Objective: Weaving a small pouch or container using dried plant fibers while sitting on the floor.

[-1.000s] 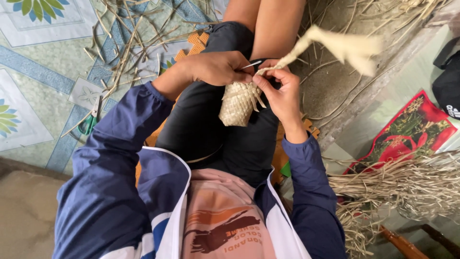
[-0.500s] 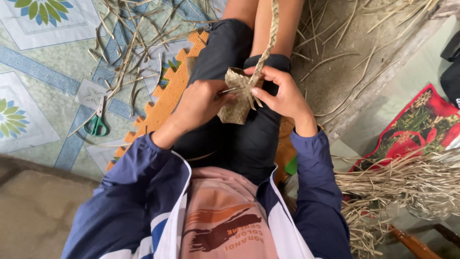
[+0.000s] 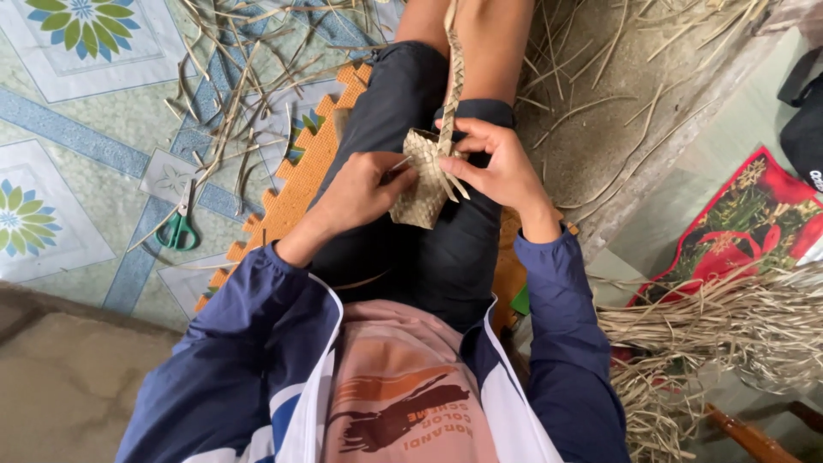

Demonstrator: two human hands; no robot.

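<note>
A small woven pouch (image 3: 422,190) of pale dried leaf strips rests on my lap over dark shorts. A braided strap (image 3: 452,73) runs from its top straight up along my bare leg. My right hand (image 3: 501,171) pinches the pouch's upper edge where the strap joins it. My left hand (image 3: 358,190) is at the pouch's left side, its fingers closed on a thin pale pointed piece (image 3: 399,163) that touches the weave. I cannot tell whether that piece is a tool or a strip end.
Green-handled scissors (image 3: 177,228) lie on the patterned floor to the left, among scattered dried strips (image 3: 225,103). An orange foam mat (image 3: 296,184) lies under my legs. A bundle of dried leaves (image 3: 729,321), a red patterned bag (image 3: 744,225) and a dark bag (image 3: 806,129) are to the right.
The strap, flung out to the right a second ago, now lies straight up along my leg. My left hand has drawn back to the pouch's left side.
</note>
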